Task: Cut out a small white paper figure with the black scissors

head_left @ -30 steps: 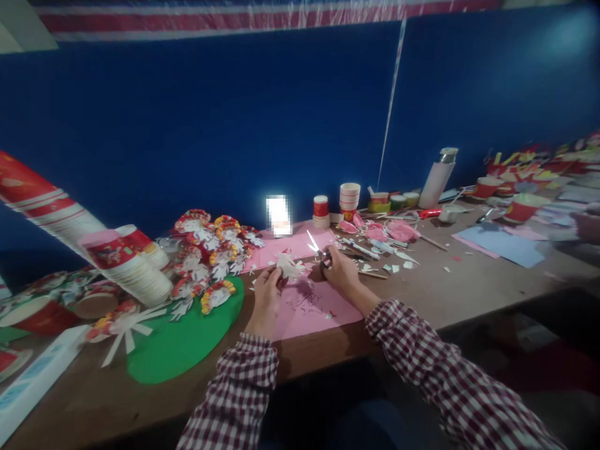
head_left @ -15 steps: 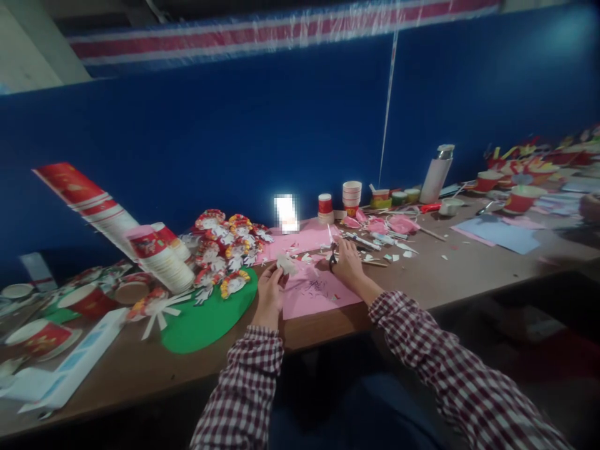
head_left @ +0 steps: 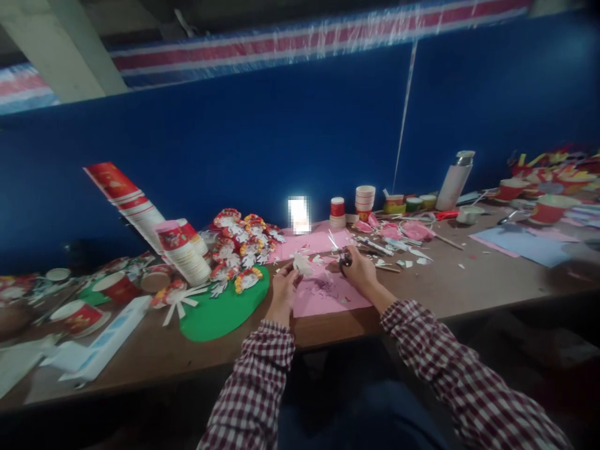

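My left hand (head_left: 284, 289) pinches a small white paper cut-out (head_left: 301, 264) above a pink paper sheet (head_left: 328, 299) on the wooden table (head_left: 450, 287). My right hand (head_left: 360, 269) is closed round black-handled scissors (head_left: 340, 250), whose blades point up and left, a little to the right of the cut-out. White paper scraps lie on the pink sheet between my hands. Both sleeves are red-and-white check.
Left of my hands a green paper disc (head_left: 220, 312) carries red, white and yellow paper figures (head_left: 241, 250). Stacked red-printed paper cups (head_left: 180, 247) lean at the left. Cups (head_left: 364, 199), a white bottle (head_left: 454, 181), pens and a blue sheet (head_left: 529, 244) lie to the right.
The view has swung up and left, so more of the table's left end shows. My hands stay close together over the pink sheet, and the scissors' blades have tilted more upright.
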A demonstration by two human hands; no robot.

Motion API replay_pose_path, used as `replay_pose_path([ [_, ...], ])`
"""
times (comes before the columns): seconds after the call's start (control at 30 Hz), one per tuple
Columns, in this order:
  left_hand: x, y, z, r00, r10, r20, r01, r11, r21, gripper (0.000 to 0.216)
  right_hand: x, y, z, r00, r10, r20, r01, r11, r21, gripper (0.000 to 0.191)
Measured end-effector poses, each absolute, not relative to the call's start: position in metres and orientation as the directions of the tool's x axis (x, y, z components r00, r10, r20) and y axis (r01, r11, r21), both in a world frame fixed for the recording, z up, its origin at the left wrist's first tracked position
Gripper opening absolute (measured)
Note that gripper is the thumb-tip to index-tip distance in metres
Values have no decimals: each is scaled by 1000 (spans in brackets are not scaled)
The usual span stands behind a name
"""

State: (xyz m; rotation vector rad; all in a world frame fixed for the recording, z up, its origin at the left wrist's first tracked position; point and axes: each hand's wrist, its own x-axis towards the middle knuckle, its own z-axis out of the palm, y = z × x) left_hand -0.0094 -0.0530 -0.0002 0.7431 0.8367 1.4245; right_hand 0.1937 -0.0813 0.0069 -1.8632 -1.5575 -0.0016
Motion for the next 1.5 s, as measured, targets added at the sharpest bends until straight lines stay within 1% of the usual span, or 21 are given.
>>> replay_pose_path([
  [0.13,-8,-51,-1,-15,998,-54,-528,38,849,35,192,-82,7,250,883,397,855,-9,-519,27],
  [0.3,-9,-48,-5,-14,998,-57,-527,41,849,35,187,-83,7,171,910,377,861,48,-506,27],
  [0.47,-11,-47,-8,-24,998,-52,-515,33,856,37,185,-82,7,157,915,372,867,53,-495,26],
  [0.6,-11,-47,-8,-31,998,-51,-511,28,859,40,185,-84,8,156,917,367,840,73,-538,30],
  [0.73,-11,-47,-9,-49,997,-53,-500,21,865,40,184,-84,7,114,916,384,793,148,-590,31],
  [0.77,-11,-46,-9,-51,997,-51,-497,19,868,40,184,-84,6,104,918,383,770,169,-615,31],
  [0.8,-11,-46,-10,-52,997,-49,-494,17,869,40,185,-83,5,102,921,375,722,191,-665,30],
  [0.9,-11,-45,-10,-52,998,-43,-489,12,872,41,185,-80,3,104,939,327,476,241,-846,33],
  [0.97,-11,-45,-10,-56,997,-46,-488,12,873,42,184,-77,4,78,956,283,334,243,-911,38],
  [1.07,-9,-47,-8,-53,997,-49,-498,16,867,43,175,-73,9,0,976,216,222,210,-952,42],
  [1.23,-7,-50,-3,-33,998,-61,-491,38,870,42,155,-66,14,-100,984,147,57,153,-987,38],
  [1.37,-7,-50,-3,-57,995,-85,-466,49,883,42,146,-65,7,-124,984,131,-14,131,-991,36],
  [1.5,-6,-49,-5,-31,996,-86,-460,62,885,40,142,-67,-1,-150,982,111,-64,103,-993,32],
])
